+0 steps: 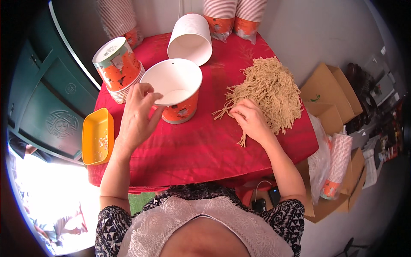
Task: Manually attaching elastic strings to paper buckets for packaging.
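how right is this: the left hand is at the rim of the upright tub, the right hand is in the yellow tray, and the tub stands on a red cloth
Not quite: the right hand is at the near edge of the pile of tan strands, not in the yellow tray, as the head view shows. The rest is right.

Front tub [182, 111] and noodle heap [274, 92] are obstacles, with passable red tablecloth [216, 79] between

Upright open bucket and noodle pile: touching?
Apart. Head view: red tablecloth shows between the upright open bucket and the noodle pile, even at its loose strands.
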A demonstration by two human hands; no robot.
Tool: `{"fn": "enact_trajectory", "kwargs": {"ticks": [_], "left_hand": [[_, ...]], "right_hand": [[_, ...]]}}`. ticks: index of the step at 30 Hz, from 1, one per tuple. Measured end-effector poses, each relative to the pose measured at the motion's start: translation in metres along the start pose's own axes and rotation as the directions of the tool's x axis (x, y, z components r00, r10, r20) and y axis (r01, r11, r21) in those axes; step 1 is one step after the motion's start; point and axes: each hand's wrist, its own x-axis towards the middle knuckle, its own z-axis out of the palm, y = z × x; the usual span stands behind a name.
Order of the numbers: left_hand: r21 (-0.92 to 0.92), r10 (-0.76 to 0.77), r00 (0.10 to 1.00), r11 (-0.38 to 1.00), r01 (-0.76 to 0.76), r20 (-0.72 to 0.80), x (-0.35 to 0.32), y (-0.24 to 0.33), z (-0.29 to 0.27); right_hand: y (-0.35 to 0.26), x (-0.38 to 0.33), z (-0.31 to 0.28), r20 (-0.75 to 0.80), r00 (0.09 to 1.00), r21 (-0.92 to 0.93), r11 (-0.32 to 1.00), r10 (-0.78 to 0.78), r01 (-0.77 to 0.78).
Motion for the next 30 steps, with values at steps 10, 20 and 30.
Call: {"fn": "enact_trajectory", "kwargs": {"ticks": [10,20,30], "left_hand": [[0.039,0.072,0.997,0.997,-0.072,-0.01,-0.007,0.007,-0.001],[-0.061,0.088,0.992,0.994,-0.093,-0.089,-0.011,0.01,-0.002],[-0.086,0.084,0.989,0.992,-0.095,-0.124,-0.017,0.009,-0.01]], "right_hand": [[-0.004,0.042,0.023,0.195,0.961,-0.224,0.945,-0.195,0.237],[-0.002,0.057,0.035,0.322,0.883,-0.326,0.836,-0.342,0.442],[-0.008,0.056,0.039,0.347,0.852,-0.341,0.793,-0.393,0.505]]}}
